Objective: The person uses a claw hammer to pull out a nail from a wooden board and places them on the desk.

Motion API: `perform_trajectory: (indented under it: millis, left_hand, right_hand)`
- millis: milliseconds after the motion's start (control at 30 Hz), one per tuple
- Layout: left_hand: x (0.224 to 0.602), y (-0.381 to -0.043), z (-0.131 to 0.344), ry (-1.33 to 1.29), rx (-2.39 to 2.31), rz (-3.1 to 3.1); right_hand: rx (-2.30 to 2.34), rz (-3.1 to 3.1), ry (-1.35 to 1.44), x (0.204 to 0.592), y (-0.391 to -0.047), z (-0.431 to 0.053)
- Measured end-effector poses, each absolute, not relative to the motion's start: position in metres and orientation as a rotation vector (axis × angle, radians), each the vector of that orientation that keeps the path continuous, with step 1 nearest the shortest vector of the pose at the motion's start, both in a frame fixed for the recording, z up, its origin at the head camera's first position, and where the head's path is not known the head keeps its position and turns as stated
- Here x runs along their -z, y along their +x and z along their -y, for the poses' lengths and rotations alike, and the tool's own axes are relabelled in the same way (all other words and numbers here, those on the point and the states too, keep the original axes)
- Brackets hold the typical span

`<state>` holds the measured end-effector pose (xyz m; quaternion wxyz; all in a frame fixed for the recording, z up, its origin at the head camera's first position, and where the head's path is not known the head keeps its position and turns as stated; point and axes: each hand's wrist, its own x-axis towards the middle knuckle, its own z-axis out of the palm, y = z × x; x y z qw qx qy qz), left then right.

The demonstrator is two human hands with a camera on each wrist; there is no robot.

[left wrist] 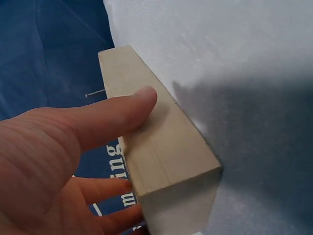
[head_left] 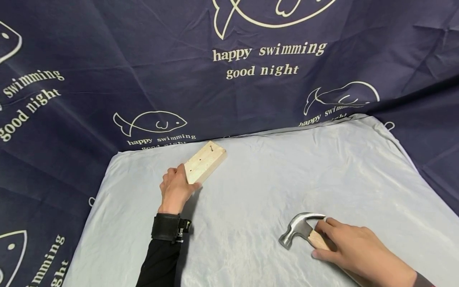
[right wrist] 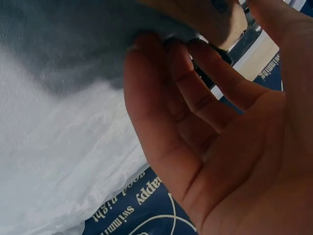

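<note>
My left hand [head_left: 175,189] grips the near end of a pale wooden block [head_left: 206,161], its thumb along one side and its fingers at the other. A nail [head_left: 211,148] sticks up from the block's top near the far end, and two small dark spots lie in a line behind it. In the left wrist view the same nail [left wrist: 95,92] juts out beyond the thumb. My right hand [head_left: 362,249] holds a claw hammer [head_left: 299,227] by its wooden handle, close below the metal head, thumb and forefinger on opposite sides. The palm hides much of the handle.
A pale cloth covers the table [head_left: 251,191]. Behind it and at both sides hangs a dark blue curtain [head_left: 179,79] printed with white fish and lettering. The block lies near the table's back edge, the hammer towards the front right.
</note>
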<state>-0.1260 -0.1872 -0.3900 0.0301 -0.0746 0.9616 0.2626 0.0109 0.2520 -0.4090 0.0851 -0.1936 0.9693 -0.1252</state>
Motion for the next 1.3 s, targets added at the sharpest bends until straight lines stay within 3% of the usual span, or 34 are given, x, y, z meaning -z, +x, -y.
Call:
perform_trajectory:
  millis: [667, 1300]
  left_hand:
    - [0.394, -0.131, 0.195, -0.265, -0.826, -2.943]
    - [0.404, -0.123, 0.200, -0.250, -0.798, -3.072]
  right_hand:
    - [0.443, -2.870, -0.518, 0.410, 0.018, -0.249]
    - [0.329, -3.000, -0.594, 0.417, -0.005, -0.245]
